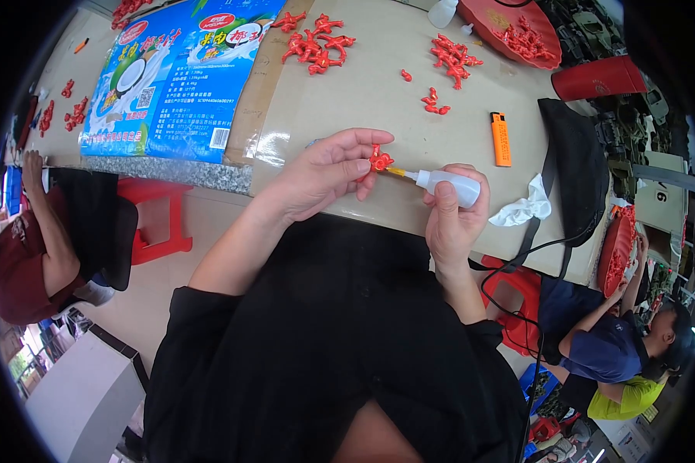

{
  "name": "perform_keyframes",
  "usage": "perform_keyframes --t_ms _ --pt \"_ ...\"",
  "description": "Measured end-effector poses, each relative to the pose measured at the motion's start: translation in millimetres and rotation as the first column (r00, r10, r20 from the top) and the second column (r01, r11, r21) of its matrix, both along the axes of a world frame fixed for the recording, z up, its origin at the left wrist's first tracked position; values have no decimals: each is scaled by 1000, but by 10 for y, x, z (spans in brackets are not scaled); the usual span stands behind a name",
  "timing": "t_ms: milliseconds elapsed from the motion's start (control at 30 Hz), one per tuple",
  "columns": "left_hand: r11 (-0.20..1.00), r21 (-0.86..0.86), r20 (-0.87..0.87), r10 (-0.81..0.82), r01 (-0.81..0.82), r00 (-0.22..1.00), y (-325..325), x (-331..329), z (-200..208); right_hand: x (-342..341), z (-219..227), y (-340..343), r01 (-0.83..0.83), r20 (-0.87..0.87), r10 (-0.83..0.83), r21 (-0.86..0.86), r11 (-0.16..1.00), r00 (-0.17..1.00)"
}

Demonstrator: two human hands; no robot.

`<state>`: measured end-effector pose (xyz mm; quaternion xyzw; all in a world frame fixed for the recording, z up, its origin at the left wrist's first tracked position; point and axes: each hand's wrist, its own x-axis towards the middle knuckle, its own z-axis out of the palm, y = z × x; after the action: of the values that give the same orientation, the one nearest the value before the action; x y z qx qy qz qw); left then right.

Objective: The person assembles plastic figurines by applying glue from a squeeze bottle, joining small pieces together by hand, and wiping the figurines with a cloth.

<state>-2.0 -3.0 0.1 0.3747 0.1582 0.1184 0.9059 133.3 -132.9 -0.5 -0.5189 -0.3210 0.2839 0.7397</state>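
Note:
Between the thumb and fingers of my left hand (328,171) is a small red plastic figure (380,160). My right hand (457,220) is closed around a small white squeeze bottle (454,187), tilted so that its thin yellowish nozzle (398,171) points left. The nozzle's tip meets the figure or stops just short of it; I cannot tell which. Both hands are above the near edge of the table (324,116). Beyond them lie a loose pile of similar red figures (316,48), another pile (454,60) and a few single pieces (435,102).
An orange lighter (501,139), a crumpled white tissue (523,204) and a black bag (575,166) lie to the right. A red dish (521,35) of red parts stands at the far right, near a red cup (598,79). Blue printed cardboard (174,85) covers the left. People sit on both sides.

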Motion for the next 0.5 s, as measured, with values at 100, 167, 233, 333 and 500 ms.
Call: perform_keyframes --t_ms 100,167,233,333,500 --pt "1000 8 -6 1 -1 1000 1 1 9 0 -10 -8 -4 8 4 -6 1000 1000" --pt "1000 11 -9 0 0 1000 1 1 9 -2 -18 -13 -9 9 9 -3 1000 1000" --pt "1000 -4 6 6 -6 1000 2 -2 -5 -3 -27 -12 23 -110 -18 43 999 994" --pt "998 -46 -11 32 -33 999 1 -4 5 97 35 20 2 -388 65 169 986 919" --pt "995 -94 29 47 -44 998 19 -10 -11 244 145 26 42 -446 -29 20 999 894"
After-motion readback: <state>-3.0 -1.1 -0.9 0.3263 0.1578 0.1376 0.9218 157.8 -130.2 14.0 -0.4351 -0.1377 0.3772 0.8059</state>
